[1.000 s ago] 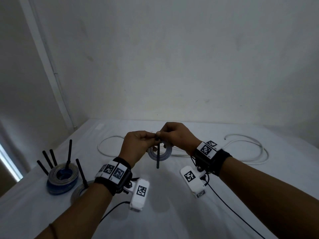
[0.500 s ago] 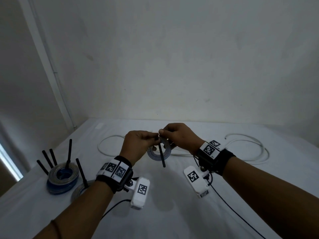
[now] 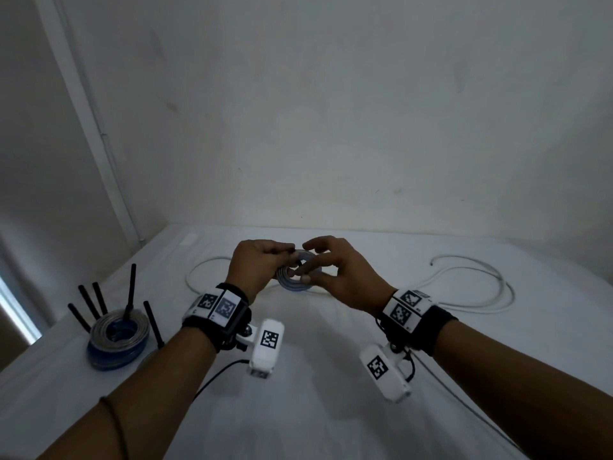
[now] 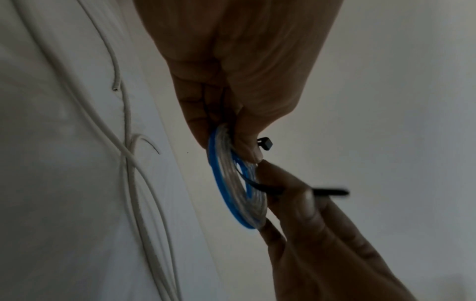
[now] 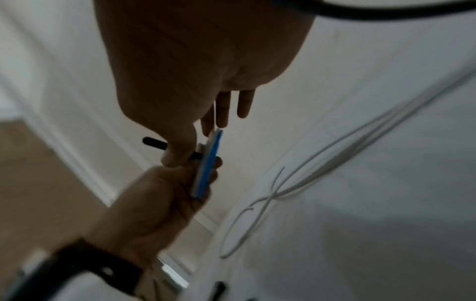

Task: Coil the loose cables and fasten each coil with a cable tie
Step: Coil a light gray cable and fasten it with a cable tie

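Note:
A small coil of blue and clear cable (image 3: 292,284) is held above the white table (image 3: 331,410). My left hand (image 3: 286,260) grips its upper rim, seen close in the left wrist view with the coil (image 4: 233,183) edge-on. A black cable tie (image 4: 268,188) passes through the coil's middle, and its square head (image 4: 265,143) sticks out by my left thumb. My right hand (image 3: 303,274) pinches the tie's tail between thumb and forefinger, its other fingers straight. In the right wrist view the tail (image 5: 154,142) juts past my thumb beside the coil (image 5: 209,165).
At the left edge of the table stands a stack of tied coils (image 3: 116,336) with several black tie tails sticking up. A long loose white cable (image 3: 474,295) lies at the back right, looping over to the back left (image 3: 195,277). The wall rises close behind.
The tie's tail hung down below both hands; now my right hand has dropped to the coil's middle and holds the tail there. Its other fingers have spread out.

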